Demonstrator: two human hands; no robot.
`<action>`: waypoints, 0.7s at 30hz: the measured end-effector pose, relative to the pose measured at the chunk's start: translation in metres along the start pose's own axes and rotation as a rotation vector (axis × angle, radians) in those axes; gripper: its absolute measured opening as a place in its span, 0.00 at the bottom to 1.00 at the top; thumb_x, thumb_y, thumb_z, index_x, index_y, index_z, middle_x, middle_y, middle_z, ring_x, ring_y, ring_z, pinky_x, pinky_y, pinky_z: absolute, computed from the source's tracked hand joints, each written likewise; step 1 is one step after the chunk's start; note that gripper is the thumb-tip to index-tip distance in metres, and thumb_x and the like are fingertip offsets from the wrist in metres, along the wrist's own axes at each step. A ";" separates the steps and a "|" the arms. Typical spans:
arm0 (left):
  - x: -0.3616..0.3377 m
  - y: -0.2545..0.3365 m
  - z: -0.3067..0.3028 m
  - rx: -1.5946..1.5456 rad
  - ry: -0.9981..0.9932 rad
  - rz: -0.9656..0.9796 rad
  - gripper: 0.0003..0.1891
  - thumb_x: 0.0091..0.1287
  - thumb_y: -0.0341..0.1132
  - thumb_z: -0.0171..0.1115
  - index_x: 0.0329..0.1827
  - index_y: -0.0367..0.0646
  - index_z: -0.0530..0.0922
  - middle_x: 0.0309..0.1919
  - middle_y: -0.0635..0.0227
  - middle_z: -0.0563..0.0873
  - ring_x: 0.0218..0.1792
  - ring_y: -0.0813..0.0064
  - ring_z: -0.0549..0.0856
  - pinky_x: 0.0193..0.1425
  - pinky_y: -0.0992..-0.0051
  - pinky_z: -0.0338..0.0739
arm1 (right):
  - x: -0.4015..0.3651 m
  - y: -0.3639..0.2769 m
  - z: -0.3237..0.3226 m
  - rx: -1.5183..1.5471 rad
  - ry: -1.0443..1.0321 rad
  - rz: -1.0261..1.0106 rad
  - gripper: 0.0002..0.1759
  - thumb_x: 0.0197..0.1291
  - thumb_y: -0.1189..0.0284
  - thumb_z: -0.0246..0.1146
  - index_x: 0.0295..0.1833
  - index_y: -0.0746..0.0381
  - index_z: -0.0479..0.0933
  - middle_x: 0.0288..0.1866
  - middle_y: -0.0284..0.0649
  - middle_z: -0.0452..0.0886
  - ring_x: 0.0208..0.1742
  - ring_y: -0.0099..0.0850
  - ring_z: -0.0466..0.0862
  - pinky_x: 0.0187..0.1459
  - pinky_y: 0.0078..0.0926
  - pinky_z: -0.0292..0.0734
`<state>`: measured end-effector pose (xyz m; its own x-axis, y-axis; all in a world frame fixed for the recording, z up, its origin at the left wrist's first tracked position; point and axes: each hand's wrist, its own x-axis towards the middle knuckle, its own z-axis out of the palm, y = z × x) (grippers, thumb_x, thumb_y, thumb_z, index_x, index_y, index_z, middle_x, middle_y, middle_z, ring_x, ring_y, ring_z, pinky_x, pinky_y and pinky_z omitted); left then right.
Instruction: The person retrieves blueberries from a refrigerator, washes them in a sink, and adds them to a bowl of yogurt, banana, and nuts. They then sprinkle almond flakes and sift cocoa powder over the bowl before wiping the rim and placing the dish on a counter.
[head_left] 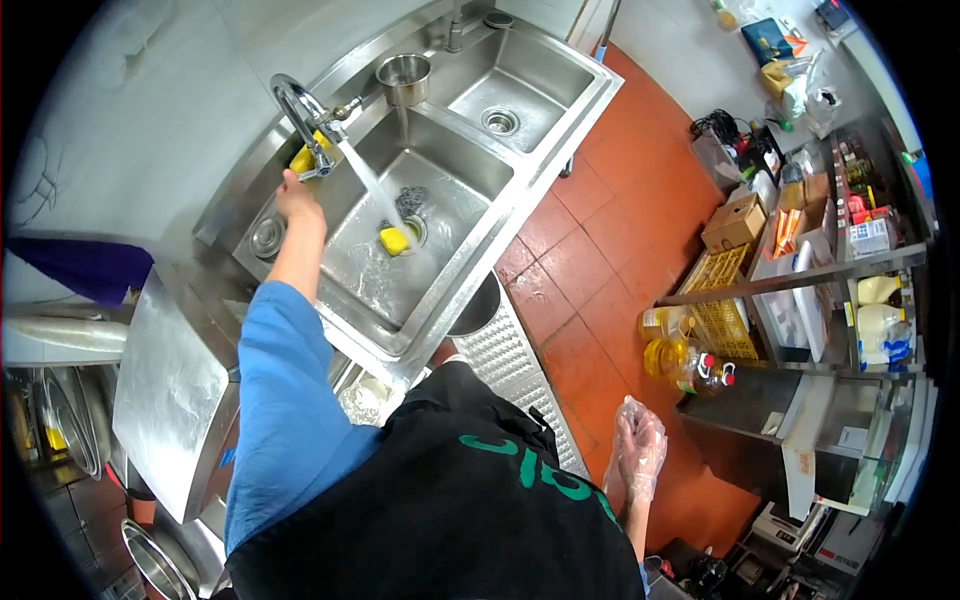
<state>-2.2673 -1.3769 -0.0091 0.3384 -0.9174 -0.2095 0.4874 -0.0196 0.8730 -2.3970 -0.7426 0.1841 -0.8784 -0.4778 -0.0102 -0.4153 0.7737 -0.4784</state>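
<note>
My left hand (298, 203) is bare and reaches to the lever (318, 172) of the faucet (297, 103), its fingers closed at the lever's end. Water pours from the faucet into the near basin of the steel sink (345, 235). A yellow sponge (394, 240) and a steel wool scrubber (409, 201) lie by that basin's drain. Something yellow (303, 157) sits behind the faucet. Off to the right, my right hand (638, 448) wears a clear plastic glove, hangs over the tiled floor with fingers curled together, and shows nothing in its grip.
A steel cup (404, 78) stands on the divider between the basins. Beside the sink is a ridged metal floor strip (515, 365). At right, oil bottles (668, 356) stand by a yellow crate (722, 300) and loaded shelves. A steel cabinet (165, 390) is at left.
</note>
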 end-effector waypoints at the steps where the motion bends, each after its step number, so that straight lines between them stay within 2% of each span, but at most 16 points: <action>1: -0.010 0.011 0.006 0.004 -0.007 -0.007 0.14 0.65 0.40 0.59 0.37 0.35 0.75 0.29 0.67 0.80 0.28 0.75 0.77 0.33 0.73 0.71 | -0.002 0.007 0.001 -0.003 0.003 0.009 0.14 0.55 0.70 0.61 0.46 0.65 0.77 0.40 0.48 0.80 0.43 0.43 0.80 0.45 0.35 0.73; 3: -0.026 0.037 0.014 0.180 0.024 -0.097 0.14 0.67 0.41 0.57 0.38 0.36 0.75 0.27 0.69 0.79 0.27 0.78 0.75 0.31 0.77 0.69 | -0.009 0.023 0.002 -0.051 0.018 -0.027 0.14 0.54 0.70 0.62 0.46 0.64 0.78 0.40 0.47 0.80 0.42 0.43 0.80 0.45 0.35 0.73; 5: -0.019 0.022 0.022 0.217 0.032 -0.047 0.13 0.67 0.40 0.56 0.38 0.36 0.76 0.28 0.70 0.80 0.27 0.81 0.74 0.30 0.80 0.68 | -0.009 0.023 -0.001 -0.066 0.003 -0.007 0.14 0.54 0.70 0.62 0.46 0.64 0.78 0.40 0.47 0.80 0.43 0.43 0.80 0.45 0.35 0.73; 7: -0.025 0.013 0.036 0.277 -0.188 0.184 0.12 0.66 0.39 0.57 0.37 0.36 0.78 0.29 0.70 0.81 0.27 0.79 0.76 0.31 0.77 0.69 | -0.010 0.019 0.000 -0.074 -0.019 0.015 0.14 0.53 0.70 0.63 0.46 0.63 0.78 0.40 0.47 0.80 0.43 0.43 0.79 0.45 0.35 0.73; 8: -0.034 0.008 0.041 0.535 -0.171 0.381 0.13 0.63 0.39 0.59 0.35 0.37 0.80 0.28 0.68 0.82 0.27 0.78 0.77 0.32 0.74 0.71 | -0.009 0.017 0.001 -0.071 -0.023 0.051 0.15 0.53 0.70 0.63 0.46 0.63 0.78 0.40 0.47 0.80 0.43 0.43 0.79 0.46 0.35 0.73; 9: -0.035 0.002 0.045 0.533 -0.166 0.380 0.13 0.63 0.39 0.59 0.35 0.37 0.80 0.28 0.68 0.82 0.27 0.78 0.77 0.32 0.74 0.71 | -0.007 0.017 0.001 -0.071 -0.023 0.077 0.15 0.52 0.70 0.63 0.46 0.62 0.78 0.41 0.47 0.80 0.43 0.44 0.79 0.46 0.35 0.73; 11: -0.036 -0.002 0.041 0.836 -0.358 0.457 0.14 0.60 0.42 0.62 0.32 0.38 0.80 0.28 0.65 0.83 0.28 0.73 0.80 0.36 0.70 0.73 | -0.010 0.020 0.003 -0.050 -0.030 0.025 0.15 0.53 0.70 0.63 0.46 0.63 0.78 0.41 0.47 0.80 0.43 0.43 0.80 0.46 0.34 0.74; 13: -0.091 0.023 0.036 0.808 -0.376 0.480 0.15 0.57 0.45 0.64 0.30 0.39 0.80 0.28 0.62 0.84 0.30 0.69 0.82 0.38 0.69 0.75 | -0.013 0.034 0.008 -0.026 -0.059 -0.071 0.15 0.53 0.71 0.63 0.47 0.63 0.78 0.41 0.47 0.80 0.43 0.43 0.80 0.46 0.34 0.74; 14: -0.130 0.035 0.026 0.825 -0.445 0.480 0.13 0.57 0.43 0.65 0.30 0.40 0.79 0.29 0.62 0.85 0.32 0.67 0.83 0.39 0.69 0.75 | -0.014 0.047 0.011 -0.035 -0.075 -0.093 0.15 0.53 0.71 0.63 0.48 0.62 0.77 0.41 0.47 0.80 0.43 0.42 0.80 0.46 0.33 0.74; 15: -0.176 0.046 0.013 0.801 -0.449 0.507 0.09 0.57 0.38 0.63 0.29 0.41 0.79 0.27 0.64 0.84 0.31 0.70 0.83 0.39 0.70 0.75 | -0.013 0.056 0.010 -0.044 -0.093 -0.125 0.16 0.53 0.71 0.63 0.49 0.62 0.77 0.41 0.47 0.79 0.43 0.41 0.80 0.46 0.33 0.74; 16: -0.211 0.049 -0.015 0.573 -0.712 0.266 0.05 0.56 0.33 0.62 0.28 0.42 0.78 0.25 0.65 0.84 0.31 0.72 0.82 0.38 0.71 0.75 | -0.009 0.056 0.003 -0.115 -0.195 -0.190 0.18 0.53 0.72 0.64 0.51 0.64 0.76 0.44 0.45 0.80 0.43 0.36 0.80 0.45 0.30 0.74; 17: -0.253 0.072 -0.039 0.762 -0.807 0.201 0.02 0.54 0.29 0.62 0.27 0.42 0.78 0.24 0.68 0.84 0.31 0.76 0.82 0.37 0.74 0.75 | -0.002 0.060 -0.006 -0.111 -0.219 -0.279 0.18 0.53 0.72 0.64 0.51 0.64 0.76 0.44 0.45 0.80 0.43 0.36 0.80 0.45 0.30 0.74; 18: -0.297 0.104 -0.073 0.808 -0.969 0.293 0.02 0.54 0.27 0.62 0.28 0.42 0.77 0.23 0.71 0.83 0.30 0.79 0.81 0.36 0.75 0.74 | 0.004 0.065 -0.016 0.522 -0.368 0.003 0.20 0.54 0.72 0.63 0.53 0.65 0.75 0.45 0.43 0.80 0.42 0.33 0.80 0.44 0.28 0.75; 19: -0.325 0.132 -0.110 0.566 -1.159 0.105 0.04 0.53 0.29 0.64 0.28 0.41 0.77 0.22 0.70 0.82 0.29 0.75 0.81 0.35 0.73 0.74 | 0.013 0.061 -0.024 1.111 -0.558 0.349 0.21 0.54 0.73 0.63 0.54 0.66 0.74 0.47 0.41 0.80 0.41 0.29 0.80 0.43 0.27 0.75; 21: -0.359 0.206 -0.172 0.948 -1.194 0.546 0.08 0.51 0.32 0.67 0.29 0.41 0.77 0.22 0.68 0.81 0.29 0.70 0.81 0.35 0.71 0.73 | 0.005 -0.012 -0.049 0.969 -0.389 -0.059 0.21 0.58 0.70 0.60 0.56 0.67 0.72 0.48 0.39 0.78 0.39 0.23 0.78 0.38 0.19 0.74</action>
<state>-2.1504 -0.9832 0.1701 -0.7111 -0.6575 0.2491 -0.2737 0.5852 0.7633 -2.4078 -0.7342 0.2330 -0.6549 -0.7377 -0.1639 0.0634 0.1625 -0.9847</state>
